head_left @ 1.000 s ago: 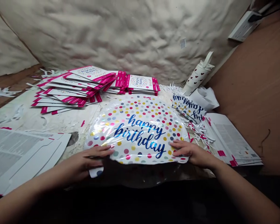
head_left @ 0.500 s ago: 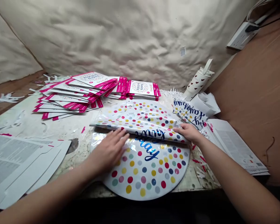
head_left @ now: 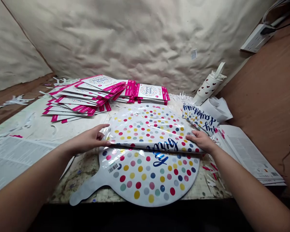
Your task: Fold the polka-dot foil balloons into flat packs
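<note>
A flat, uninflated foil balloon [head_left: 149, 180], white with coloured dots and blue lettering, lies on the table with its far half folded over toward me. Its pale filling neck [head_left: 87, 190] sticks out at the lower left, and a barcode shows near it. At the left end of the fold, my left hand [head_left: 91, 140] grips the foil, its thumb along the folded edge. My right hand [head_left: 203, 141] pinches the right end of the same fold between thumb and fingers. The underside of the folded layer is hidden.
Pink-and-white printed packets [head_left: 87, 96] are piled at the back left, with another stack [head_left: 149, 92] beside them. Folded dotted foil [head_left: 200, 119], a heart-patterned tumbler [head_left: 209, 85] and printed cards [head_left: 251, 154] stand or lie at right. More printed sheets [head_left: 16, 161] lie at left.
My left hand has moved left and back from the middle of the fold to its left end, uncovering the neck and barcode. My right hand still holds the right end.
</note>
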The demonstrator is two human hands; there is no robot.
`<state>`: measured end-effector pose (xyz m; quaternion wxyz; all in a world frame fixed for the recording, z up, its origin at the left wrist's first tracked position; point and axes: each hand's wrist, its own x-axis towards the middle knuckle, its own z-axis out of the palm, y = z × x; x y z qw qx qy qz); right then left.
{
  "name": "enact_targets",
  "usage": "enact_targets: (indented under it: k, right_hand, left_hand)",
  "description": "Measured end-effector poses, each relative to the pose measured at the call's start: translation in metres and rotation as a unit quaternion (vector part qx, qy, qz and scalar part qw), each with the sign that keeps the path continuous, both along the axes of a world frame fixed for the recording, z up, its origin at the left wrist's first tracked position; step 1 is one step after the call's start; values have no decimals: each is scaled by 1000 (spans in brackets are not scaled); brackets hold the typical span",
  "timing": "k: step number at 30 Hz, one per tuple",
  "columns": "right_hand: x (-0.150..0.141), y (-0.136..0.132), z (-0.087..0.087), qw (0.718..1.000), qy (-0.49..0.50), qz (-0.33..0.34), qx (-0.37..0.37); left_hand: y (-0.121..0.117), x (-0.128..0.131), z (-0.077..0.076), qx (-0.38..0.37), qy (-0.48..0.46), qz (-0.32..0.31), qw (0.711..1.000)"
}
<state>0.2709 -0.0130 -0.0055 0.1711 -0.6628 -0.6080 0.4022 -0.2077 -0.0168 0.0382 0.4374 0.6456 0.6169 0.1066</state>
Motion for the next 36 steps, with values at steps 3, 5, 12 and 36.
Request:
enact_targets:
  k: [3,5,12,36]
  right_hand:
    - [-5,-2,-1,998,-58,1,24]
    - [-11,-2,1,994,-102,1,45]
    - [-17,12,22,964,-251,-62,66]
    - [-79,-87,1,925,-353,-3,141]
  left_hand:
    - [-11,5,1,29,86,-22,996]
    - [-18,18,3,137,222,20,965]
    - [-44,88,-21,247,262,-267,894]
    - [-34,170,-47,265,266,-237,896]
